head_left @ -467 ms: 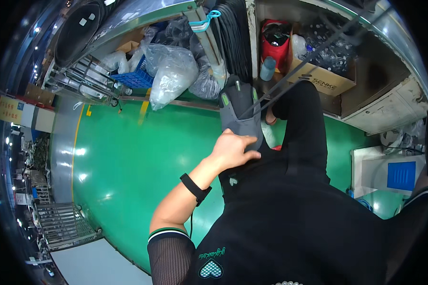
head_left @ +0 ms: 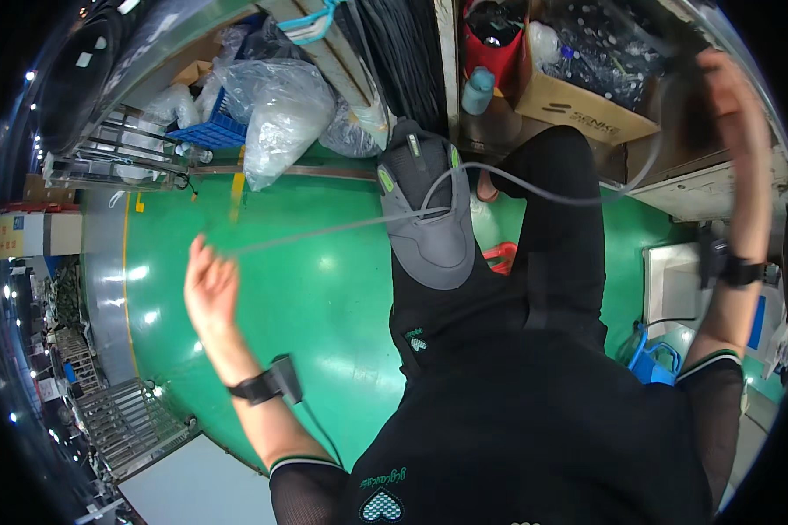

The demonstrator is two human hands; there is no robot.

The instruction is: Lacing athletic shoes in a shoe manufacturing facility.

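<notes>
A grey and black shoe with green side tabs rests on my left thigh, toe toward me. A grey shoelace runs through its lowest eyelets. One lace end stretches nearly straight across to my left hand, whose fingers are pinched on it, well left of the shoe. The other length curves loosely to the right, over my right knee, and rises toward the shelf. Raised at the far right, my right hand is smeared by motion. Whether it grips the lace cannot be made out.
Ahead stand a cardboard box of small dark parts, a red bag and a blue-green bottle. Bundled black laces hang left of these. Filled plastic bags lie by a blue crate. A blue stool is at right.
My left hand has moved off the shoe, out to the left, drawing a lace end with it. My right hand has come into view at the upper right. The lace has swung lower.
</notes>
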